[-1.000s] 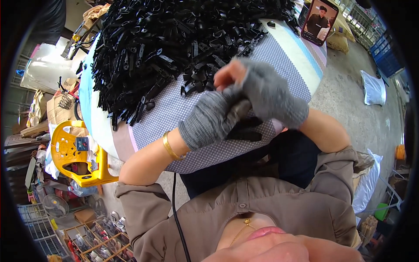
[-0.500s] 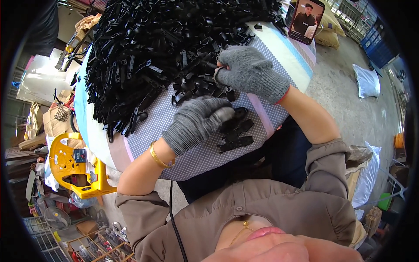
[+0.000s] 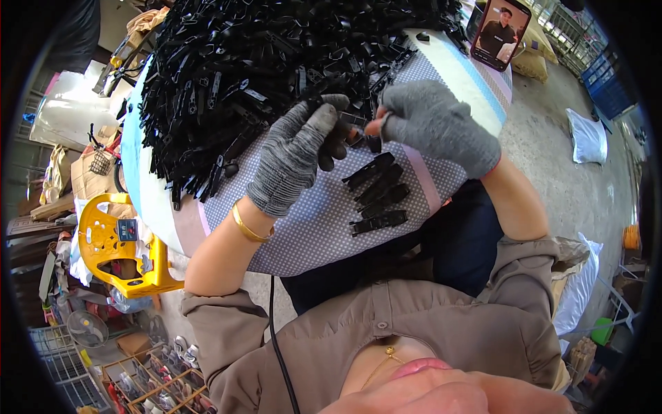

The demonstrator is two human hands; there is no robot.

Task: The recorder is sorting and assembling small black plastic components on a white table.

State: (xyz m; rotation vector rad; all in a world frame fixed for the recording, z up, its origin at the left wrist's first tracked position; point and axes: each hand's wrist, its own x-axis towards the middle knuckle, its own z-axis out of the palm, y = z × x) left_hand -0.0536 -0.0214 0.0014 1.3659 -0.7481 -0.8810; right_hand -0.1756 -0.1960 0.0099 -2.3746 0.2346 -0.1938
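My left hand, in a grey knit glove, is off the table at the near edge of the pile of black plastic clips. Its fingers are bent but apart, and I see nothing held in them. My right hand, gloved in grey with bare fingertips showing, has thumb and fingers pinched together around a small black plastic clip, which is partly hidden. Below the hands several long black plastic clips lie side by side in a row on the dotted tablecloth.
A phone stands upright at the table's far right. To the left is a yellow plastic chair with a small dark box on it. A black cable hangs down my front. White sacks lie on the floor at right.
My left hand has lifted away from the row of clips, up and toward my right hand, uncovering the row. My right hand has shifted slightly right and nearer me.
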